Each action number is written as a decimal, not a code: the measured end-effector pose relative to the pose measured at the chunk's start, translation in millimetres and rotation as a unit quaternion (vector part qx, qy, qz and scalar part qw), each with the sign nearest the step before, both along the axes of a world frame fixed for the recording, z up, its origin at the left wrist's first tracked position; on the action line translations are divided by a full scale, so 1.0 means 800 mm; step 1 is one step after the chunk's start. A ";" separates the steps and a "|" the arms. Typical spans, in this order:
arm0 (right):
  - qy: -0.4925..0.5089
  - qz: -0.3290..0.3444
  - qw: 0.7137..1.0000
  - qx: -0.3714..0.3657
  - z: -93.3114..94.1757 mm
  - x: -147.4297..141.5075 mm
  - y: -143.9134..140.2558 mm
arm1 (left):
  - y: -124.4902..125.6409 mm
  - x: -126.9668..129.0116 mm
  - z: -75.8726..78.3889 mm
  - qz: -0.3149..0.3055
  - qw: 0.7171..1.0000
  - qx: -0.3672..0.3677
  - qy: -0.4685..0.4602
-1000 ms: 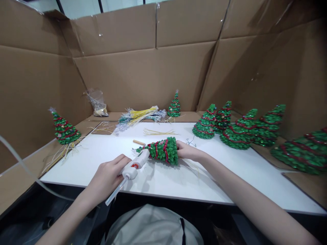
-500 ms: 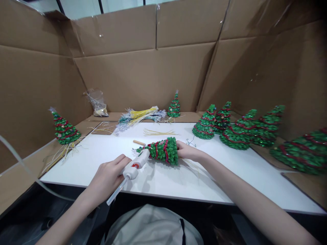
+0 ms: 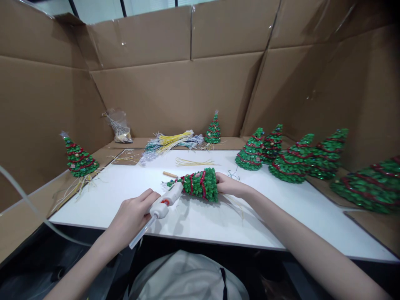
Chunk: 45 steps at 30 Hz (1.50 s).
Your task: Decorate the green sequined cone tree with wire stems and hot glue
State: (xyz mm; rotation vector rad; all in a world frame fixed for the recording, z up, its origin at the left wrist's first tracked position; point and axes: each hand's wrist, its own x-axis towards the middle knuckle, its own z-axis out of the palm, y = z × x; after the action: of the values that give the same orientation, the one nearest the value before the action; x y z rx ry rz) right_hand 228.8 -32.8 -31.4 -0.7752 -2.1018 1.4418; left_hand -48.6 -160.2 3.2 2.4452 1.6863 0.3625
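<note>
My left hand (image 3: 133, 216) grips a white glue gun (image 3: 165, 201) with a clear glue stick poking out behind. Its nozzle sits against the narrow end of a small green tree (image 3: 198, 183) with red garland, which lies on its side on the white table (image 3: 193, 221), tip pointing left. My right hand (image 3: 229, 184) holds that tree at its wide base.
Several finished green trees (image 3: 292, 159) stand along the right side, one (image 3: 213, 129) at the back and one (image 3: 78, 158) at the left. Bundles of yellow and silver strands (image 3: 170, 140), a small wooden stick (image 3: 170, 174) and a plastic bag (image 3: 119, 127) lie behind. Cardboard walls (image 3: 175, 89) surround the table.
Almost nothing differs. The rear end of the glue gun has dipped very slightly; both hands stay where they were.
</note>
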 end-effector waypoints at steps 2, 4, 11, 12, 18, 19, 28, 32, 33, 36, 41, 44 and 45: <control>-0.001 0.000 1.000 0.003 -0.001 0.000 0.001 | 0.000 0.000 -0.001 0.005 1.000 0.002 -0.002; -0.004 -0.001 1.000 0.008 -0.001 0.001 0.001 | 0.000 0.000 -0.002 0.007 1.000 0.001 -0.004; -0.013 -0.001 1.000 0.010 0.009 -0.001 -0.005 | -0.003 0.003 0.005 0.009 1.000 -0.010 0.004; -0.012 0.002 1.000 0.010 0.010 -0.002 -0.006 | -0.003 0.004 0.005 0.010 1.000 -0.013 0.006; -0.014 0.002 1.000 0.001 0.011 -0.002 -0.007 | -0.004 0.004 0.004 0.004 1.000 -0.004 -0.004; -0.015 0.000 1.000 0.000 0.010 -0.002 -0.006 | -0.004 0.004 0.003 0.004 1.000 -0.005 -0.004; -0.018 -0.001 1.000 -0.008 0.010 -0.002 -0.006 | -0.003 0.003 0.001 0.008 1.000 -0.006 0.021; -0.019 -0.006 1.000 -0.006 0.011 -0.002 -0.006 | -0.004 0.004 0.003 0.011 1.000 -0.011 0.022; -0.016 -0.005 1.000 -0.007 0.011 -0.002 -0.006 | -0.004 0.005 0.004 0.010 1.000 -0.011 0.021; -0.011 -0.003 1.000 -0.008 0.010 -0.002 -0.006 | -0.004 0.005 0.005 0.012 1.000 -0.013 0.018; -0.012 -0.013 1.000 0.001 0.009 -0.002 -0.006 | -0.004 0.005 0.004 0.014 1.000 -0.014 0.018; -0.014 -0.009 1.000 0.007 0.009 -0.002 -0.005 | -0.003 0.004 0.000 0.012 1.000 -0.008 0.013; -0.015 -0.009 1.000 0.009 0.009 -0.002 -0.005 | -0.003 0.004 -0.001 0.013 1.000 -0.005 0.012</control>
State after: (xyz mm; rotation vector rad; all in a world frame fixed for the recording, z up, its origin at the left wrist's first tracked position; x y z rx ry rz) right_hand 227.4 -36.4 -24.3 -0.8107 -2.1213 1.4094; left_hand -45.6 -162.3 2.4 2.4317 1.7252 0.3285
